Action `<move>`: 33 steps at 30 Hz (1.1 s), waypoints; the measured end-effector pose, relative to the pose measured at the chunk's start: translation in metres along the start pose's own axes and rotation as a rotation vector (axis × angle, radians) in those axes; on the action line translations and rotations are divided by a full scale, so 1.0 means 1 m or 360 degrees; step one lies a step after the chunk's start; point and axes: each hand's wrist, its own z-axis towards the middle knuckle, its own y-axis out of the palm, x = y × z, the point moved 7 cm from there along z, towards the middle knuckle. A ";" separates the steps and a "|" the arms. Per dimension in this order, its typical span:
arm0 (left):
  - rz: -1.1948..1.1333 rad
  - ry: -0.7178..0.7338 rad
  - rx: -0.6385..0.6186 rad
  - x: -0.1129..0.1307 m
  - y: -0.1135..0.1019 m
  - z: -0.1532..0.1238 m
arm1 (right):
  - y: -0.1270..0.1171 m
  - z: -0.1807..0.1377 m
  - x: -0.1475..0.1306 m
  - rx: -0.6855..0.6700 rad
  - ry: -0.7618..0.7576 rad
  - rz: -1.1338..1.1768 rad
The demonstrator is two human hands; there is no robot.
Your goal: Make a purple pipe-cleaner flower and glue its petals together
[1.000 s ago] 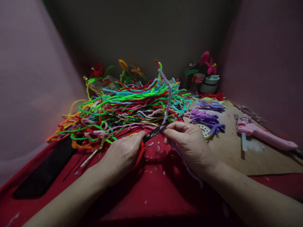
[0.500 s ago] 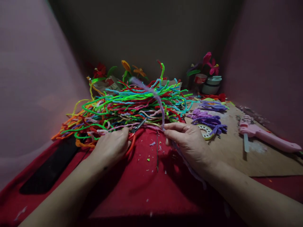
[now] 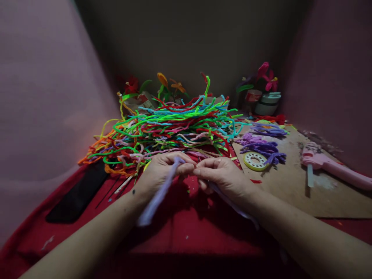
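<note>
My left hand [image 3: 164,170] and my right hand [image 3: 223,176] meet fingertip to fingertip over the red cloth [image 3: 186,232]. Both pinch a lilac pipe cleaner [image 3: 158,195]. One end of it hangs down toward me across my left wrist. The other end runs under my right palm and trails along my right forearm. Just behind my hands lies a big heap of pipe cleaners [image 3: 174,128] in green, red, blue, orange and pink. The scissors are out of sight.
A brown board [image 3: 316,193] at the right carries purple pipe-cleaner pieces [image 3: 263,147], a yellow-green tape ring [image 3: 255,161] and a pink glue gun [image 3: 334,166]. Pipe-cleaner flowers [image 3: 266,79] and small jars [image 3: 269,102] stand at the back. A black strip [image 3: 78,195] lies at the left.
My left hand let go of the scissors and came to the right hand. The lilac pipe cleaner, which stood up over the heap, now bends down toward me between both hands.
</note>
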 end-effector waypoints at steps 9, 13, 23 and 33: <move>-0.0602 -0.0160 0.0299 -0.017 -0.017 0.007 | 0.002 0.008 0.014 -0.0084 0.0158 0.0130; -0.0810 -0.0195 0.0257 -0.020 -0.017 0.009 | 0.003 0.006 0.016 -0.0123 0.0198 0.0113; -0.0955 -0.0172 0.0339 -0.016 -0.020 0.009 | 0.006 0.002 0.016 -0.0136 0.0165 -0.0016; -0.0642 -0.0209 0.0170 -0.017 -0.015 0.006 | 0.002 0.004 0.008 -0.0120 0.0093 0.0242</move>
